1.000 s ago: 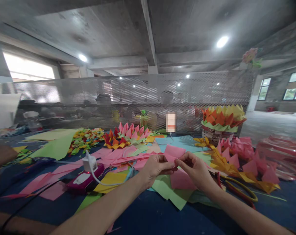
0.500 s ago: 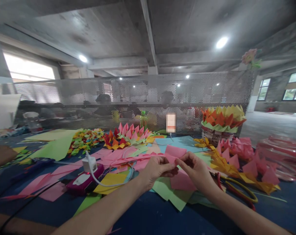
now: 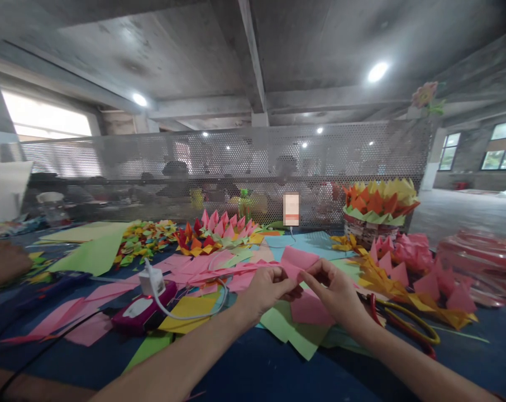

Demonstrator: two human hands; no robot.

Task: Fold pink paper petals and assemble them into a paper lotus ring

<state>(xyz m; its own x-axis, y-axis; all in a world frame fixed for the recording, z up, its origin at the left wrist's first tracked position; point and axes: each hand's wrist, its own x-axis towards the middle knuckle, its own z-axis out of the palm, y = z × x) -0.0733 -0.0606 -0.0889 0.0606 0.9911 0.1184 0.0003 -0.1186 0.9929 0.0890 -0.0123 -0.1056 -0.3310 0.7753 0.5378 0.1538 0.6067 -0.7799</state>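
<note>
View nudged right, left grip (image 3: pixel 276 286) and right grip (image 3: pixel 329 282) pinching pink paper (image 3: pixel 299 260), power strip (image 3: pixel 151 316), scissors (image 3: pixel 404 309) close by

1 white charger (image 3: pixel 152 282) on 1 purple power strip (image 3: pixel 142 314)

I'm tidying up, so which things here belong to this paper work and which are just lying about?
Seemingly in use: pink paper, in left hand and right hand; green sheets; folded pink pieces.

Seemingly lying about: purple power strip; white charger; green bottle.
</note>
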